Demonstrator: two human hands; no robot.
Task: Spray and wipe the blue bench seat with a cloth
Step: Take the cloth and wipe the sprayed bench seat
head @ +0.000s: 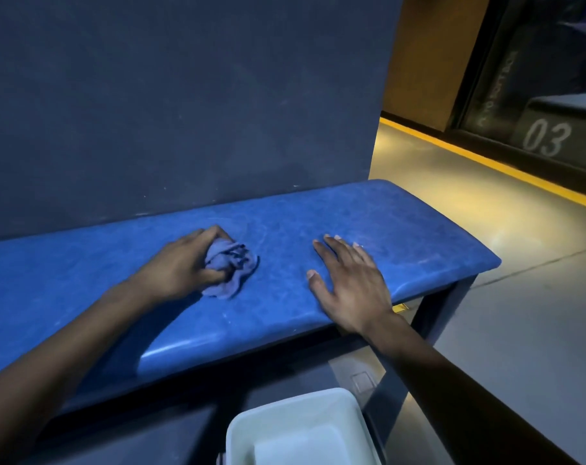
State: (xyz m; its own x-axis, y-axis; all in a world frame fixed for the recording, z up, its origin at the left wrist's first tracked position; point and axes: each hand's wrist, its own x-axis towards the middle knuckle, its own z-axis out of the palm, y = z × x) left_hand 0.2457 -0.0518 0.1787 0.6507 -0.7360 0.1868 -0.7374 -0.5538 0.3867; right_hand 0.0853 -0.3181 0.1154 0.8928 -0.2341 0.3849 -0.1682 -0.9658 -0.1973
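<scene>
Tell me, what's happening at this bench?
A person is wiping a blue bench seat. The left hand grips a bunched cloth and presses it on the middle of the seat. The right hand lies flat and open on the seat, off to the right, apart from the cloth. A pale tub sits on the floor in front of the bench. No spray bottle is in view.

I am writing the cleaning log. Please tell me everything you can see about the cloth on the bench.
The cloth is pale blue-purple fabric, crumpled into a bunch with dark folds. It lies on the blue bench seat, near its middle. The left hand grips it from the left side, pressing it on the seat. The right hand lies flat apart from it.
</scene>
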